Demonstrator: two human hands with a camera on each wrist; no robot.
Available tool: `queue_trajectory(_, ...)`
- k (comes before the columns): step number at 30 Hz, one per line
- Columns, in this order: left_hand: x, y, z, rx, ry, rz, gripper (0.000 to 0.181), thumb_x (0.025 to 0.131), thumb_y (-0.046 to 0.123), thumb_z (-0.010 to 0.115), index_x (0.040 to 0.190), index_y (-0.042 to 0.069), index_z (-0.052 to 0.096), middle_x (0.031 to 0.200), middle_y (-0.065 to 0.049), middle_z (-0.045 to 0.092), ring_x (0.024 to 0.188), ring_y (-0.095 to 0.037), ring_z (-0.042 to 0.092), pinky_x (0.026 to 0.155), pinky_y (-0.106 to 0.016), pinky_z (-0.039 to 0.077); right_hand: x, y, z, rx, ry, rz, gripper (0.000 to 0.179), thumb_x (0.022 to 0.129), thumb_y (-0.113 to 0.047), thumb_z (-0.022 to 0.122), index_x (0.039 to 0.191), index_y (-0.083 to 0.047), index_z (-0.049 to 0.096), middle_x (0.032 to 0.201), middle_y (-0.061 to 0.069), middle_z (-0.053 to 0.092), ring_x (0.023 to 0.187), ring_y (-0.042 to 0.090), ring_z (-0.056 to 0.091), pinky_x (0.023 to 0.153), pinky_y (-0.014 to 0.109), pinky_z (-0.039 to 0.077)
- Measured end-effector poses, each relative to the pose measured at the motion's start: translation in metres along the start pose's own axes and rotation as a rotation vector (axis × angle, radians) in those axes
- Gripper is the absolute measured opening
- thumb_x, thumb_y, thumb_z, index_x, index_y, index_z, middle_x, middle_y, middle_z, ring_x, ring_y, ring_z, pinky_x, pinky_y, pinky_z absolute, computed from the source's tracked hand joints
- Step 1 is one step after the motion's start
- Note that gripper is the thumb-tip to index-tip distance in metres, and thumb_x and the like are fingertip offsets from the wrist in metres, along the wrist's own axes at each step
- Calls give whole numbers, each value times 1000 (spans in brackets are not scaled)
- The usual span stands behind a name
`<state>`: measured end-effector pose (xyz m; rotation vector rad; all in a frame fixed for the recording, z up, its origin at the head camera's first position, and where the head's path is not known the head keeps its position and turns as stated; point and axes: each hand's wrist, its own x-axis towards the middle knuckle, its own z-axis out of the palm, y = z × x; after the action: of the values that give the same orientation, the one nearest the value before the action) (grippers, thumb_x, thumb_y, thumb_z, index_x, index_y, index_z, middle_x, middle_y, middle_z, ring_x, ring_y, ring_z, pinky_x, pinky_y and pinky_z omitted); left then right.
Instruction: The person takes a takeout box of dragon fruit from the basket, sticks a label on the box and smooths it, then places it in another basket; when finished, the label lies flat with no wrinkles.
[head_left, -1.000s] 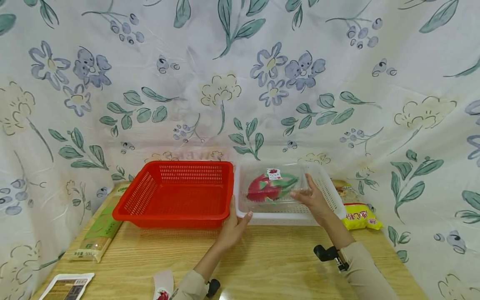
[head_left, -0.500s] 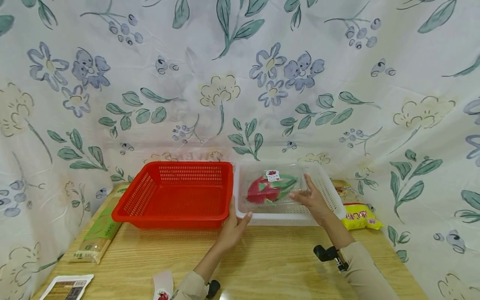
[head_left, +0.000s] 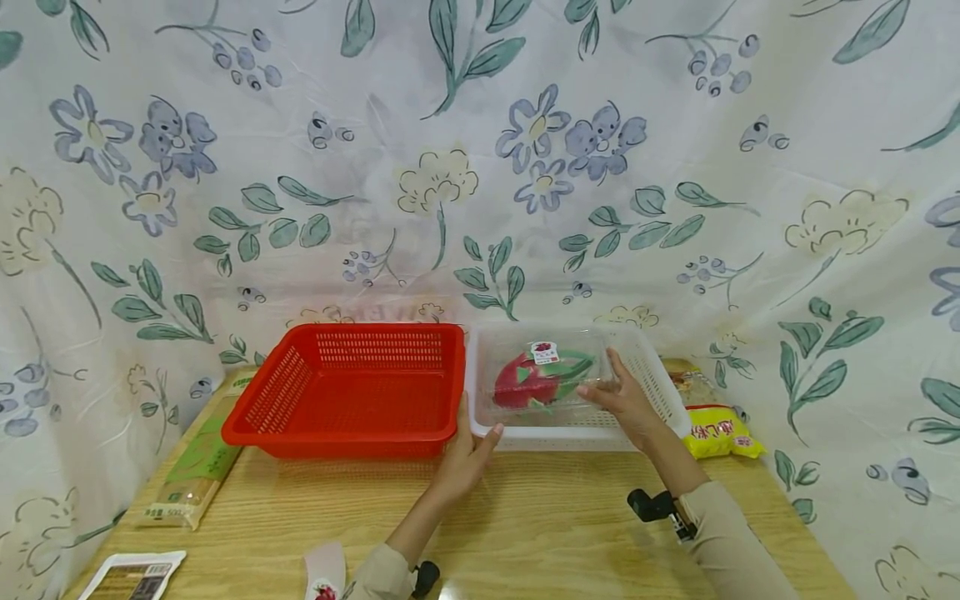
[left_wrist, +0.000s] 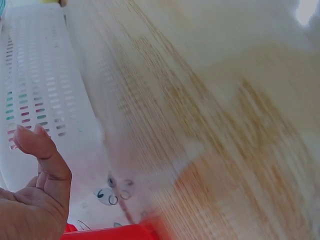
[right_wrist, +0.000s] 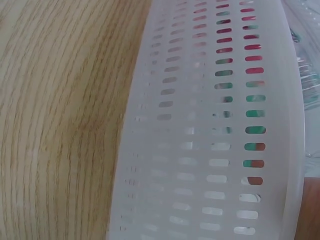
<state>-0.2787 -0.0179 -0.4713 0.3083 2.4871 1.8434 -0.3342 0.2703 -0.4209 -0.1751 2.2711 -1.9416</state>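
Observation:
A white basket [head_left: 570, 434] stands on the table to the right of a red basket [head_left: 345, 400]. Inside the white one lies a clear plastic box [head_left: 495, 346] with a label on top, and a pink-and-green dragon fruit [head_left: 521, 385] shows through it. My right hand [head_left: 622, 404] reaches over the front rim and holds the box by its right end. Between the two baskets, at the white basket's front left corner, rests my left hand [head_left: 459, 462], index finger straight and thumb spread at the rim. The left wrist view shows that thumb [left_wrist: 42, 150] bent beside the white wall.
To the left, a long green-labelled packet [head_left: 198, 467] lies beside the red basket. A flat white-edged packet [head_left: 135, 575] and a pink strip [head_left: 326, 571] sit near the front. Past the white basket is a yellow bag [head_left: 716, 432]. A flowered cloth [head_left: 442, 225] hangs behind.
The clear box shifts very slightly left and its label changes angle a little. Both hands stay practically in place.

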Motion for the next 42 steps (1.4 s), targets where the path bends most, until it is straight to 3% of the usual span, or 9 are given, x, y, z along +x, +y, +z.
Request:
queue_trajectory(5, 0, 0, -1, 7, 3, 2, 92, 101, 41, 56, 159, 18, -11, 68, -5, 50, 62, -16, 50, 50, -26, 41, 1, -1, -1, -27, -12, 10, 101, 95, -25, 67, 160, -22, -10, 124, 16, 52, 121, 27, 52, 105, 45, 40)
queue_trajectory(12, -1, -1, 0, 32, 10, 15, 91, 101, 43, 54, 159, 17, -10, 71, -4, 52, 68, -25, 58, 58, -29, 44, 2, 1, -1, -51, -32, 11, 101, 93, -23, 69, 160, -20, -8, 115, 12, 59, 114, 22, 56, 105, 50, 40)
queue_trajectory(19, 0, -3, -1, 30, 13, 10, 91, 100, 44, 55, 159, 19, -10, 81, -8, 55, 72, -28, 60, 62, -31, 46, 2, 1, -1, -54, -45, 11, 102, 93, -23, 69, 160, -20, -8, 129, 24, 53, 121, 28, 53, 108, 54, 37)
queue_trajectory(24, 1, -4, -1, 21, 14, 25, 91, 101, 42, 55, 159, 17, -10, 96, -11, 55, 72, -26, 59, 68, -33, 47, 2, 1, -2, -59, -53, 12, 103, 93, -22, 69, 160, -20, -10, 123, 20, 57, 114, 20, 56, 104, 48, 41)
queue_trajectory(27, 0, -4, -1, 29, 11, 23, 91, 101, 43, 55, 159, 18, -9, 92, -12, 56, 73, -26, 60, 70, -34, 46, 2, 1, -3, -57, -60, 24, 103, 94, -22, 69, 160, -21, -11, 124, 23, 57, 112, 19, 57, 98, 41, 44)
queue_trajectory(30, 0, -3, 0, 37, 12, 16, 90, 101, 43, 54, 160, 18, -9, 91, -10, 56, 75, -29, 61, 72, -35, 46, 3, 1, -4, -59, -75, 32, 105, 93, -23, 70, 159, -21, -12, 132, 28, 52, 109, 18, 56, 90, 35, 46)
queue_trajectory(36, 0, -1, -1, 41, 9, -6, 91, 100, 45, 54, 160, 19, -9, 78, -7, 54, 71, -26, 59, 63, -32, 46, 4, -2, -7, -69, -104, 67, 109, 92, -24, 72, 159, -21, -14, 127, 25, 48, 85, 17, 47, 73, 29, 44)
queue_trajectory(42, 1, -1, -1, 48, 8, -18, 91, 100, 46, 54, 160, 21, -9, 76, -5, 52, 69, -22, 57, 58, -29, 45, 3, -4, -9, -83, -136, 97, 112, 91, -26, 73, 158, -20, -17, 156, 35, 20, 104, 20, 55, 80, 32, 47)
